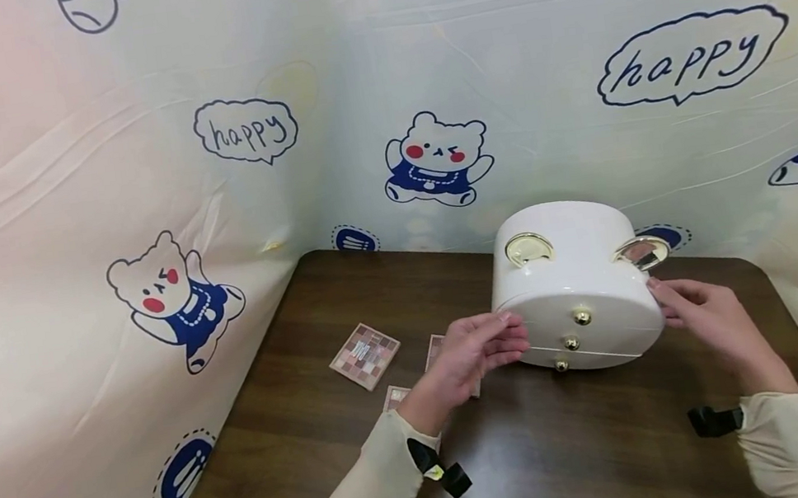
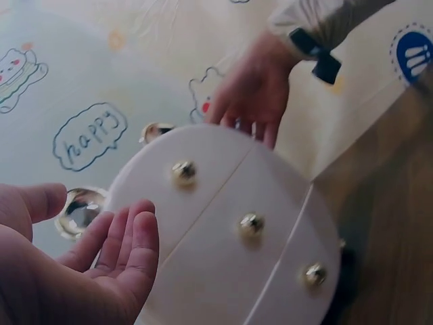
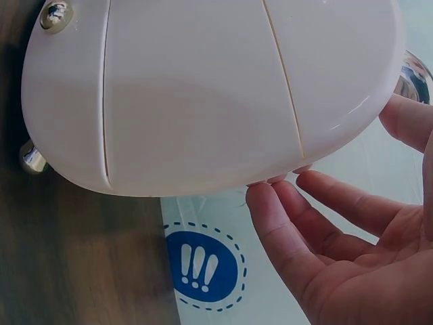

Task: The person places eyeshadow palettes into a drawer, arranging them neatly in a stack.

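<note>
A glossy white storage box (image 1: 607,335) with rounded ends stands on the table. Its front has drawer seams, gold knobs (image 2: 251,225) and two gold-rimmed round ears (image 1: 529,249) higher up. At its left end my left hand (image 1: 475,352) hovers with loosely bent fingers and nothing in them; in the left wrist view the hand (image 2: 101,261) overlaps the box's edge. My right hand (image 1: 714,318) is at the opposite end. In the right wrist view, its fingertips (image 3: 260,196) touch the side wall, while the thumb lies along the upper edge near an ear.
A checkered square palette (image 1: 365,356) lies left of the box on the dark wooden table (image 1: 283,462). More checkered pieces (image 1: 396,397) show partly behind the left forearm. Printed cloth (image 1: 538,41) hangs behind and to the left. Black wrist cameras (image 1: 715,420) sit on both sleeves.
</note>
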Available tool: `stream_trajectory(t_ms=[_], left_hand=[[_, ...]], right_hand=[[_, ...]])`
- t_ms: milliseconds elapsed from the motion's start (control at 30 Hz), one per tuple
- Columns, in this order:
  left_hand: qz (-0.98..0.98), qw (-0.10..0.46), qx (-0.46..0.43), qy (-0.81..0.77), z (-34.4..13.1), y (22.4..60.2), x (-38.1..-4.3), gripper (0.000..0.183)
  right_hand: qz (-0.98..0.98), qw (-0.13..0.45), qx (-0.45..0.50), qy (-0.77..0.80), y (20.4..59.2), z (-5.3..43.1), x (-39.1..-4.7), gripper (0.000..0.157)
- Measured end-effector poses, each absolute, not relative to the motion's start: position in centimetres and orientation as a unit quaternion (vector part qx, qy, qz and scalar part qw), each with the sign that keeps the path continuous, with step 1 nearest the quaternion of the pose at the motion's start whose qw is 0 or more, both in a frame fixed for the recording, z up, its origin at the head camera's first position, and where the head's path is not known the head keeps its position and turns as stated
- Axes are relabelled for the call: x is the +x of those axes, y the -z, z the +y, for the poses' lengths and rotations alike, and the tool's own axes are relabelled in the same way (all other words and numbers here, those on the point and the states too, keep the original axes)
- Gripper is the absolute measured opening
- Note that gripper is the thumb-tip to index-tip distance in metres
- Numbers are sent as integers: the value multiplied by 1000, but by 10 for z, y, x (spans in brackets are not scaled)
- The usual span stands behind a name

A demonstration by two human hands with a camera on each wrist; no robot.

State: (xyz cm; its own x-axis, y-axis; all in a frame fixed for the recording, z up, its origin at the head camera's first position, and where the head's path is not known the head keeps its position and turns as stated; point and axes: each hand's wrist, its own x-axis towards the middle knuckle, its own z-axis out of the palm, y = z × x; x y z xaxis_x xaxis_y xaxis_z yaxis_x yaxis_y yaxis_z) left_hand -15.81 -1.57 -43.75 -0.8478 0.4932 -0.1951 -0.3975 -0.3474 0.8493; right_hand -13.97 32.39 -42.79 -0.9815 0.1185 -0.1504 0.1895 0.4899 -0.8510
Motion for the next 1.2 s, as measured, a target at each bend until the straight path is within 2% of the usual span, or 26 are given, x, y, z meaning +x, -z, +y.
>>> stream_trajectory(t_ms=[267,533,800,1200], left_hand=[[459,288,23,-840,12,446,-155,38],[420,310,-22,-852,33,451,-153,22],[371,353,-81,-855,51,450,-152,27],[311,375,-137,-863,71,452,-155,17]], right_hand=[[861,26,94,499,429,323,-140,78],[861,26,99,498,429,322,-137,79],[860,38,107,498,431,324,-138,81],[860,27,102,500,430,321,-137,78]])
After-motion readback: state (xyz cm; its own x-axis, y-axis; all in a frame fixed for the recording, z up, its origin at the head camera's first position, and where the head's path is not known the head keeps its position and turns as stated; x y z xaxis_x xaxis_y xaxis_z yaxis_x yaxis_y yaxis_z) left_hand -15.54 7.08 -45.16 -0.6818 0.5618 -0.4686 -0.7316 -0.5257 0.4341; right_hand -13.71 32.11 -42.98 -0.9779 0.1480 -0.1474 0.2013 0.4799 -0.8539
